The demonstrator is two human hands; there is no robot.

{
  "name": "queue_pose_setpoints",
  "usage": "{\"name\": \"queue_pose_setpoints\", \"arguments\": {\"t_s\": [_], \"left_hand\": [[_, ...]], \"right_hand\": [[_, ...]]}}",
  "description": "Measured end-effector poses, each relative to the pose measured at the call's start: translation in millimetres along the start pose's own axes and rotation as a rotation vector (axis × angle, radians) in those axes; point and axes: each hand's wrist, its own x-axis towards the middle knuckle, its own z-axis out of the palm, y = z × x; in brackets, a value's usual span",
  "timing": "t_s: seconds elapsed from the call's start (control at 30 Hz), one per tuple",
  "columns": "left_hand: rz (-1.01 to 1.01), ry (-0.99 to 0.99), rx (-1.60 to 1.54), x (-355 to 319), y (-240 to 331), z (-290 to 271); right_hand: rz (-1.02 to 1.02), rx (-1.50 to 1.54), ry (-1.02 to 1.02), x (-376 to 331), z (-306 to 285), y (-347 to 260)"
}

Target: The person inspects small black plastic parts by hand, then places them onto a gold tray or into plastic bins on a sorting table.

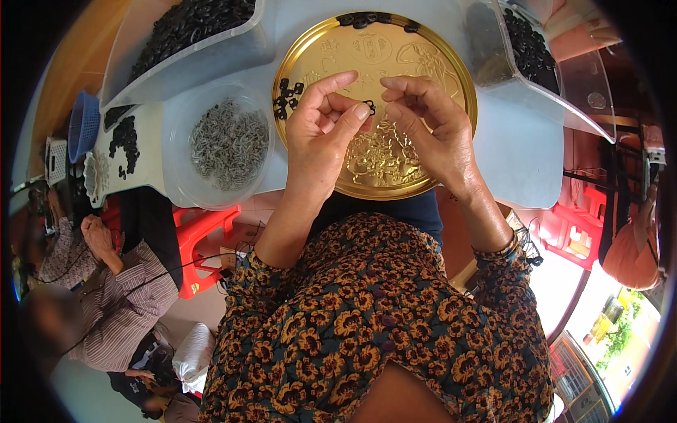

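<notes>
Above the gold round tray (pixel 462 137), my left hand (pixel 321 134) pinches a small black ring-shaped piece (pixel 369 107) between thumb and fingers. My right hand (pixel 437 127) hovers just to its right, its fingers curled and thumb apart from the index tip, with nothing visible between them. Similar small black pieces (pixel 285 99) lie in a cluster at the tray's left side, and a few more black pieces (pixel 363 20) sit along its far rim. The tray's surface has raised patterns, and its near part shines brightly below my hands.
Left of the tray stands a clear round tub (pixel 173 151) of small silvery metal pieces. Clear bins of black pieces flank the far side: a left bin (pixel 264 53) and a right bin (pixel 585 106). Red stools (pixel 187 247) and a seated person (pixel 127 296) are beyond the table's left edge.
</notes>
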Motion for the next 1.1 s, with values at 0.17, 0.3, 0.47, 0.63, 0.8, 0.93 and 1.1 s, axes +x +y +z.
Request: {"name": "queue_pose_setpoints", "arguments": {"t_s": [0.17,0.3,0.47,0.63,0.8,0.93,1.1], "left_hand": [[0.012,-0.017,0.007,0,1,3],[0.043,-0.032,0.006,-3,-1,6],[0.028,0.013,-0.013,-7,-6,10],[0.020,0.024,0.010,-6,-8,10],[-0.048,0.015,-0.070,1,-14,7],[-0.038,0.033,-0.086,0,-15,3],[0.000,0.008,-0.057,-2,-13,0]], "right_hand": [[-0.138,-0.102,-0.041,1,0,0],[-0.121,-0.100,-0.019,-1,0,2],[-0.032,-0.090,0.060,-5,7,0],[-0.014,-0.093,0.086,-7,13,6],[0.123,0.128,0.066,-4,11,11],[0.138,0.042,-0.073,14,-5,2],[-0.377,-0.857,0.119,67,-34,27]]}}
